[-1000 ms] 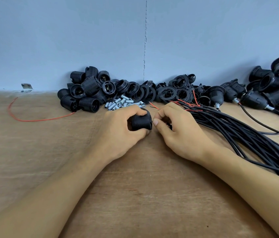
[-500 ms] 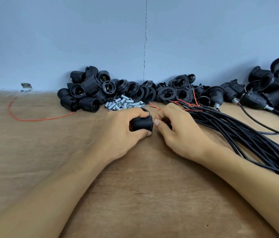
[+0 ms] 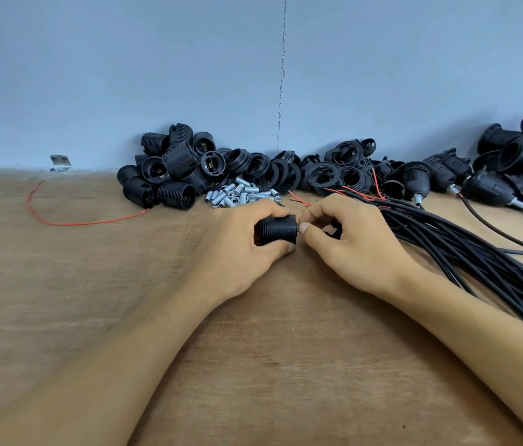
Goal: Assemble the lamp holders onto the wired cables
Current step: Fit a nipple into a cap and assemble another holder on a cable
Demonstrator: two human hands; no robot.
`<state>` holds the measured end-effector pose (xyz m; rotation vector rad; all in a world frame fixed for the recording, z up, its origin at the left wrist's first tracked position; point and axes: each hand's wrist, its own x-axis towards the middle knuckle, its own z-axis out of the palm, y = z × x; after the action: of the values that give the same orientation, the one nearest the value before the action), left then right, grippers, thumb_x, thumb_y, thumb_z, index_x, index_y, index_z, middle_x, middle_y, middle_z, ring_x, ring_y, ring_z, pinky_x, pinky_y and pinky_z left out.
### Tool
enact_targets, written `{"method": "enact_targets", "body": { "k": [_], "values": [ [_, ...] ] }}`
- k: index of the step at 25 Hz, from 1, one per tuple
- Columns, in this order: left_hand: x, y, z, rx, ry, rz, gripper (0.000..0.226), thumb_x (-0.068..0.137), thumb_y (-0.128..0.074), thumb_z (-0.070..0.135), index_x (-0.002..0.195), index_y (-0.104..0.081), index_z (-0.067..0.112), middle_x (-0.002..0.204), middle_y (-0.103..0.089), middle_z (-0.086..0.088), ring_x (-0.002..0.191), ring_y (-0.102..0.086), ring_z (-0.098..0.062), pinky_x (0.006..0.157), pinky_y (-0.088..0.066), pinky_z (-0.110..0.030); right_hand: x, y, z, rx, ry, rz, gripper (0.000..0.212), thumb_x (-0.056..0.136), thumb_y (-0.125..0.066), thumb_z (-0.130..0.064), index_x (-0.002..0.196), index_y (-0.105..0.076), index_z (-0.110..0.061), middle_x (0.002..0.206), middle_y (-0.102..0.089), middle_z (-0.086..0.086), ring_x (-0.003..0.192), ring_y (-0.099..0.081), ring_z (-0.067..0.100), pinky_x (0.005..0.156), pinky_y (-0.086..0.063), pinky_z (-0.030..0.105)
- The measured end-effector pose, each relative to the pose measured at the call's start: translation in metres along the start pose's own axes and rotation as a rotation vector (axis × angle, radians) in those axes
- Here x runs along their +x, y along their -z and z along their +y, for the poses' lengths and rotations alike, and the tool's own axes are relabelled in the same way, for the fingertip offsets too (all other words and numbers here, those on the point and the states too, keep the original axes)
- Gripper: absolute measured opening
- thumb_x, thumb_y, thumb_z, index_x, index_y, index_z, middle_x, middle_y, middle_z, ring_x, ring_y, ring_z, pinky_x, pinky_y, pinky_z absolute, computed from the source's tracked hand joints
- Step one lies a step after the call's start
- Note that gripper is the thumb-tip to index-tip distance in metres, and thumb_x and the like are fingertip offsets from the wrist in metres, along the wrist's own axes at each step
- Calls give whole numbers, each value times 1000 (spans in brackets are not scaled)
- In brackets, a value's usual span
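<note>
Left grip point(image 3: 237, 252) clenched on ribbed black lamp holder point(image 3: 278, 231) — right grip point(image 3: 356, 246) pinching metal tip point(image 3: 302, 227).

table point(image 3: 61, 284): bare wood board, matt, grainy, scuffed | lamp holder point(image 3: 278, 230): black plastic, matt, ribbed | stub point(image 3: 301, 227) at its end: bright metal | holder pile point(image 3: 170, 175): same black plastic, faint sheen | sleeves point(image 3: 241, 194): silvery metal, glossy | cables point(image 3: 479, 259): black sheath, smooth, semi-gloss | loose wire point(image 3: 70, 223): red insulation, smooth | wall point(image 3: 125, 75): matt paint, cracked
</note>
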<state>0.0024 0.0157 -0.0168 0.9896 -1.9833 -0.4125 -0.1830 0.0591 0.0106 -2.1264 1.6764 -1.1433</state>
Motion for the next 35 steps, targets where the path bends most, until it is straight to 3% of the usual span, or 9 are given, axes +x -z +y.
{"method": "enact_targets", "body": {
  "k": [9, 15, 20, 23, 25, 27, 29, 32, 35],
  "values": [
    [1, 0, 0, -7, -3, -12, 50, 69, -80, 43, 114, -59, 47, 103, -65, 31, 88, -67, 2, 84, -58, -33, 1, 1, 5, -38, 68, -64, 9, 92, -65, -11, 85, -66, -16, 80, -57, -14, 77, -51, -7, 70, -36, 7],
    [-1, -2, 3, 4, -32, -17, 54, 69, -78, 41, 117, -55, 46, 111, -62, 29, 95, -65, 0, 86, -57, -31, 2, 2, 5, -75, 88, -99, 7, 92, -65, -10, 85, -66, -9, 82, -60, -3, 73, -46, 5, 70, -35, 10],
    [-1, -1, 2, 4, -4, -13, 51, 69, -78, 41, 115, -57, 48, 103, -64, 32, 92, -64, 4, 82, -52, -21, 3, 5, 4, 23, -10, -94, 10, 91, -68, -15, 84, -69, -21, 81, -65, -11, 75, -56, -2, 69, -38, 8],
    [-1, 0, 3, 18, 2, -5, 50, 73, -79, 41, 118, -60, 47, 97, -71, 22, 94, -63, 2, 87, -53, -24, 8, 14, 2, 60, -73, -131, 4, 90, -71, -22, 90, -72, -27, 85, -70, -12, 79, -62, 2, 73, -46, 14],
    [0, 2, 4, 24, 16, -2, 43, 76, -83, 36, 117, -69, 38, 105, -71, 16, 98, -63, -2, 92, -52, -29, 13, 25, -1, 74, -125, -204, 18, 86, -75, -30, 103, -70, -28, 96, -69, -13, 85, -63, -1, 76, -49, 16],
    [0, 3, 3, 20, 63, 7, 48, 77, -85, 36, 122, -69, 34, 109, -70, 17, 99, -63, 0, 91, -50, -20, 19, 36, -5, -73, -175, -306, 43, 78, -81, -39, 116, -61, -30, 111, -63, -12, 97, -61, 5, 87, -50, 24],
    [0, 2, 3, 17, 131, 23, 50, 75, -86, 42, 121, -65, 38, 102, -68, 25, 92, -63, 7, 78, -43, -7, 21, 42, -11, -334, -230, -422, 61, 73, -82, -48, 122, -53, -26, 116, -56, -6, 103, -56, 15, 94, -48, 34],
    [0, 2, 4, -23, 162, 51, 40, 73, -86, 47, 107, -66, 44, 89, -68, 29, 78, -63, 5, 65, -41, -7, 20, 42, -13, -508, -296, -473, 51, 79, -79, -44, 114, -59, -13, 108, -61, 2, 99, -58, 22, 88, -51, 38],
    [2, 4, 4, -171, 217, 47, 34, 74, -85, 46, 103, -69, 44, 97, -71, 26, 75, -69, -6, 76, -52, -18, 17, 40, -14, -367, -276, -349, 38, 78, -81, -38, 105, -62, -20, 97, -64, -5, 93, -61, 17, 82, -52, 33]
  ]
}}
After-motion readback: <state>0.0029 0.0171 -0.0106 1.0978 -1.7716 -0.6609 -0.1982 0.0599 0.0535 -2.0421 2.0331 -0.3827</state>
